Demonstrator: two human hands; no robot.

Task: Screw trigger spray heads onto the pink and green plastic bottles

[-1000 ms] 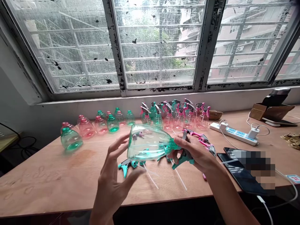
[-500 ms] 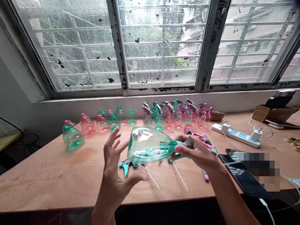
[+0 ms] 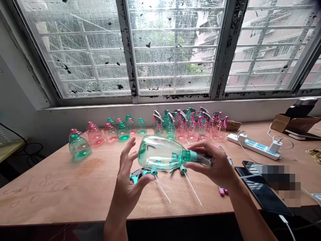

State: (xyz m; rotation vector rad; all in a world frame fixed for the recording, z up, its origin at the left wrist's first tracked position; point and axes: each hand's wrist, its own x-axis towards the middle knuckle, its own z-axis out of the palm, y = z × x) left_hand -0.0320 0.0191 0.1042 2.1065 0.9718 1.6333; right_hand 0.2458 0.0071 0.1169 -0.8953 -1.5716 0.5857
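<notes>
Above the desk [image 3: 82, 197], a green bottle [image 3: 160, 153], long axis sideways, has its spray head [image 3: 203, 160] clasped in the right grip [image 3: 220, 167], base toward the wide-spread left grip [image 3: 128, 187].

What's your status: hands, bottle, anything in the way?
Right hand gripping spray head on green bottle, held sideways. Left hand open near its base, contact unclear. Loose teal sprayers on table below.

The held bottle [image 3: 162, 154] is glossy plastic (smooth, too).
</notes>
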